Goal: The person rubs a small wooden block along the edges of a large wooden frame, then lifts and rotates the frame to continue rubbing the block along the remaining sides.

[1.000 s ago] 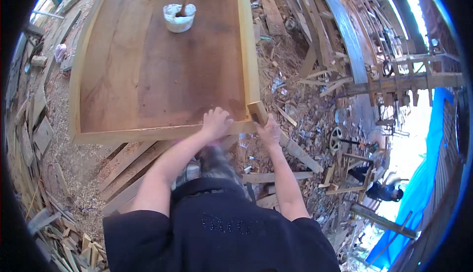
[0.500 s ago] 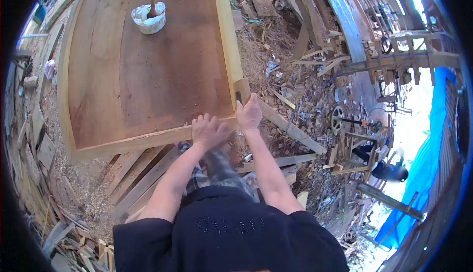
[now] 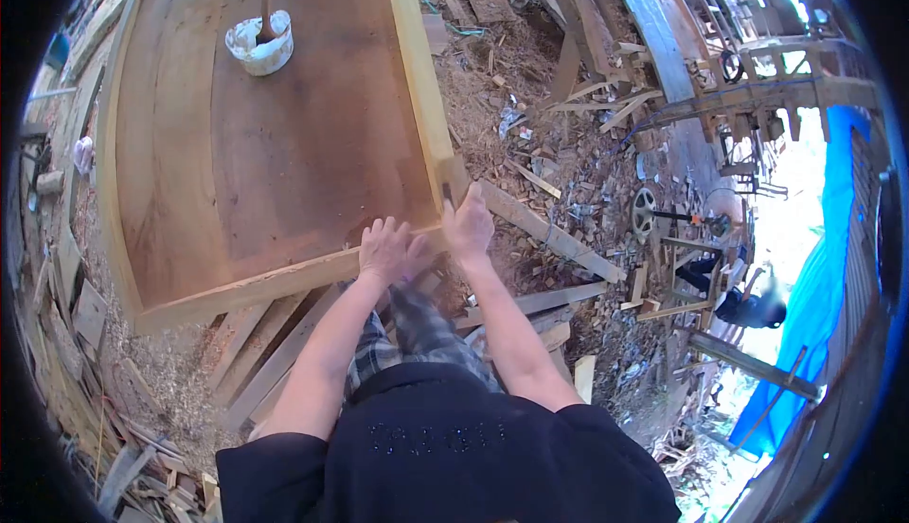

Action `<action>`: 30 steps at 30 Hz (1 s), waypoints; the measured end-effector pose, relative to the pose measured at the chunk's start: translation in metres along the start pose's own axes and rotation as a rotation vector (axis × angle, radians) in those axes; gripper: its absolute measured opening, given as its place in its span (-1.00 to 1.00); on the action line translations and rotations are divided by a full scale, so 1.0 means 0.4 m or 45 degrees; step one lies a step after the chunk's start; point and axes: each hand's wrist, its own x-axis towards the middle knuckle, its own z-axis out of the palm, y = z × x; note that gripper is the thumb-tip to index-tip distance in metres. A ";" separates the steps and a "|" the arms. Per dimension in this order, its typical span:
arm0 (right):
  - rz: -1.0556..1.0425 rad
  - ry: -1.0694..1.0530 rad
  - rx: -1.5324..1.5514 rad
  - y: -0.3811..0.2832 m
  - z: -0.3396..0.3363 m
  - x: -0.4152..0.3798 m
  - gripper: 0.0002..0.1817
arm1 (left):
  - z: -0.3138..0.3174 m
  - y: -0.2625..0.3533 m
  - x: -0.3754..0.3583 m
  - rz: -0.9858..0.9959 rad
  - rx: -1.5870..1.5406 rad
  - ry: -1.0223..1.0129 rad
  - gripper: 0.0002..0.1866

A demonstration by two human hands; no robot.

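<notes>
A large wooden panel with a raised pale frame (image 3: 248,288) fills the upper left. My left hand (image 3: 386,250) lies over its near edge close to the corner, fingers spread and touching the wood. At the right corner my right hand (image 3: 469,225) is wrapped round a small wooden block tool (image 3: 450,180) with a dark part, resting on the frame's side. A white tub (image 3: 259,45) with a brown stick standing in it sits on the panel.
Wood scraps and shavings cover the ground. Long planks (image 3: 554,239) lie right of the corner, others beneath the panel. A spoked wheel (image 3: 644,212) is at the right. Beyond it are a person (image 3: 748,308) and a blue tarp (image 3: 805,305).
The panel and tub appear shifted slightly left in the view. Both my hands remain at the same corner, the right one still on the wooden tool.
</notes>
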 end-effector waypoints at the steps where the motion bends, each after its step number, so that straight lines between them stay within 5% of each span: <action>1: -0.089 0.109 -0.001 0.015 -0.001 -0.046 -0.49 | -0.002 0.001 -0.004 -0.010 -0.003 -0.014 -0.57; 6: 0.072 -0.057 0.058 0.052 -0.010 -0.217 -0.47 | 0.002 0.001 -0.005 -0.004 -0.036 -0.024 -0.56; 13: 0.028 -0.064 0.063 0.008 -0.012 0.001 -0.52 | -0.001 0.004 -0.017 -0.018 0.007 -0.001 -0.57; 17: -0.197 -0.008 0.029 0.164 -0.043 -0.220 -0.52 | 0.009 -0.008 -0.012 -0.022 -0.050 -0.031 -0.58; 21: 0.307 -0.244 -0.045 0.286 -0.139 -0.356 -0.51 | 0.013 0.014 -0.003 -0.044 -0.043 -0.045 -0.57; 30: 0.360 -0.104 0.052 0.310 -0.152 -0.314 -0.45 | 0.038 0.138 0.063 -0.127 -0.193 -0.024 -0.57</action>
